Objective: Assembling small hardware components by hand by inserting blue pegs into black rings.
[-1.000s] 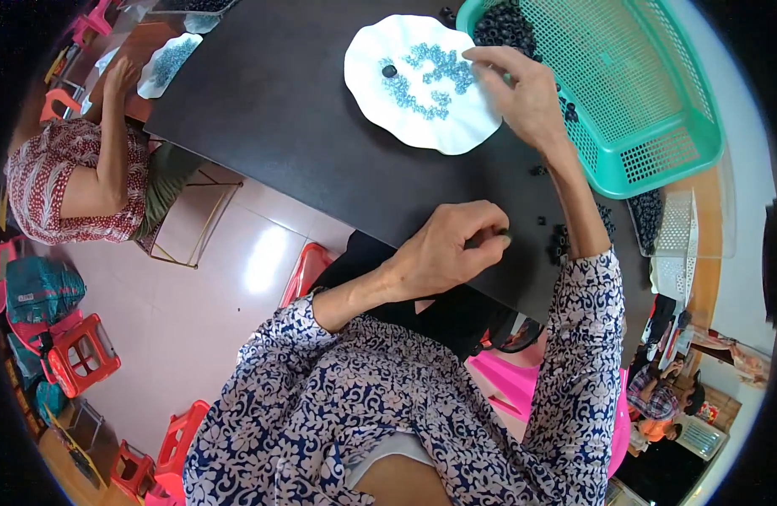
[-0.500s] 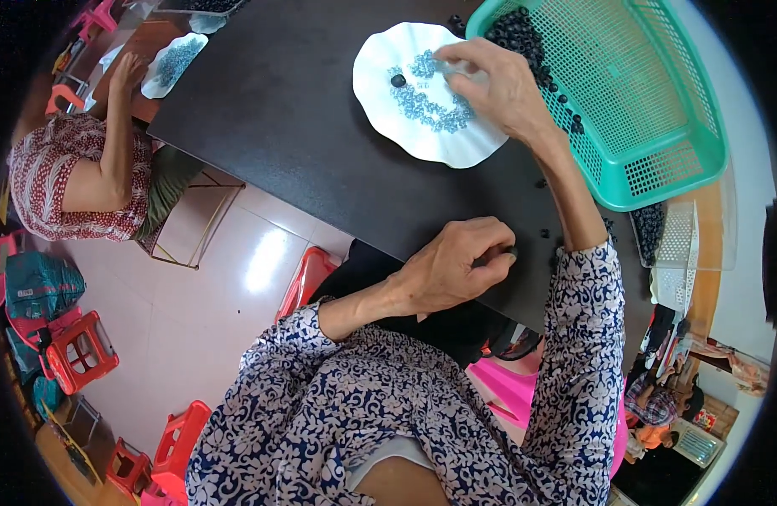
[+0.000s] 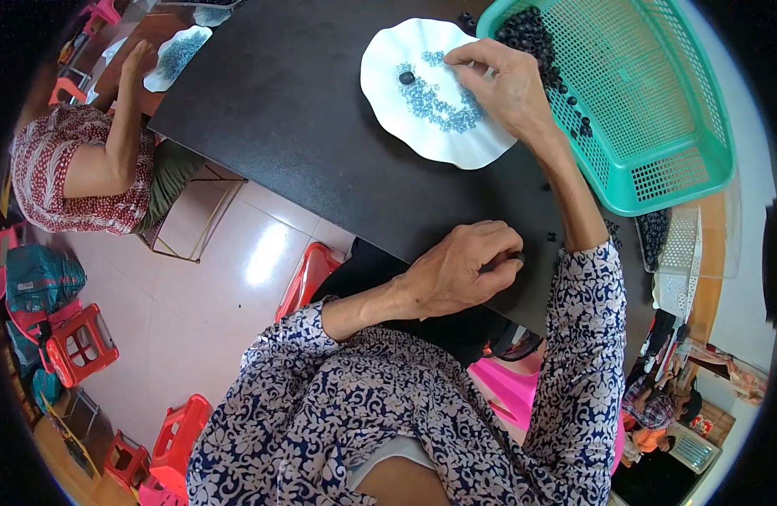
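Note:
A white scalloped plate (image 3: 390, 108) lies on the dark table, with many small clear bluish pieces (image 3: 439, 114) scattered on it. Among them sits one small round black part (image 3: 407, 78). My right hand (image 3: 508, 88) reaches over the plate's right side, thumb and index fingertip pinched together at the clear pieces; anything between them is too small to make out. Near the table's front edge, my left hand (image 3: 464, 266) is closed, holding a small black part (image 3: 516, 255) between thumb and index finger.
A green plastic basket (image 3: 717, 160) holds a pile of black parts (image 3: 523, 38) at the right. Several loose black parts lie beneath my right forearm. Another person (image 3: 89, 169) sits at the left by a similar plate (image 3: 176, 59). Red stools (image 3: 83, 346) stand on the floor.
My right thumb and index finger have come closer together over the clear pieces. My left hand keeps its hold on the small black part. The person at left has raised a hand slightly.

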The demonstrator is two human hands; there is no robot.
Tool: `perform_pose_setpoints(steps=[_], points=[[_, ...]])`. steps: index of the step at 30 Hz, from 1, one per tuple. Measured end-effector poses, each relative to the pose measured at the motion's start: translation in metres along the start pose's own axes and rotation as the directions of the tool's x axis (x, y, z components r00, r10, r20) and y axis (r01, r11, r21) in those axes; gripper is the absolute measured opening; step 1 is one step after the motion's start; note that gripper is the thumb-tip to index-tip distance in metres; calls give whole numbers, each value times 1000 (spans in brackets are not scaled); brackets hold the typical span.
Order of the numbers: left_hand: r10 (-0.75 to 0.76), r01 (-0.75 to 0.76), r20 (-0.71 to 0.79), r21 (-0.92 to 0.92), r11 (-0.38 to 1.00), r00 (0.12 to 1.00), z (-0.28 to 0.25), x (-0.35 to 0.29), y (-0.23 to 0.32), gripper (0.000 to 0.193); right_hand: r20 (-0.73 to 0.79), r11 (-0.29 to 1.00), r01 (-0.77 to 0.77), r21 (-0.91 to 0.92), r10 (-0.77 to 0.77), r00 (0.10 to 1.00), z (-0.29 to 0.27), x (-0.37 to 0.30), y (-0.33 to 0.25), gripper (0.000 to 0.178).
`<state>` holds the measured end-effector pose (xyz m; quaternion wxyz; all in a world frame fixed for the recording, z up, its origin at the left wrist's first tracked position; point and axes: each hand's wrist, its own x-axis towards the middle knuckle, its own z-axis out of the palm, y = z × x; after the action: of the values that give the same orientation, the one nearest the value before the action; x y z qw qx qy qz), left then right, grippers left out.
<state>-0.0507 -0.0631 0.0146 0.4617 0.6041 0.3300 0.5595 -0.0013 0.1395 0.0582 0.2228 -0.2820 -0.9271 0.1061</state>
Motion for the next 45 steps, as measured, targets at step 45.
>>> perform_pose_setpoints(steps=[45], points=[[30, -30, -11, 21, 999, 999, 2, 6, -5, 14, 56, 945, 80, -316, -66, 996, 6, 3, -10, 20]])
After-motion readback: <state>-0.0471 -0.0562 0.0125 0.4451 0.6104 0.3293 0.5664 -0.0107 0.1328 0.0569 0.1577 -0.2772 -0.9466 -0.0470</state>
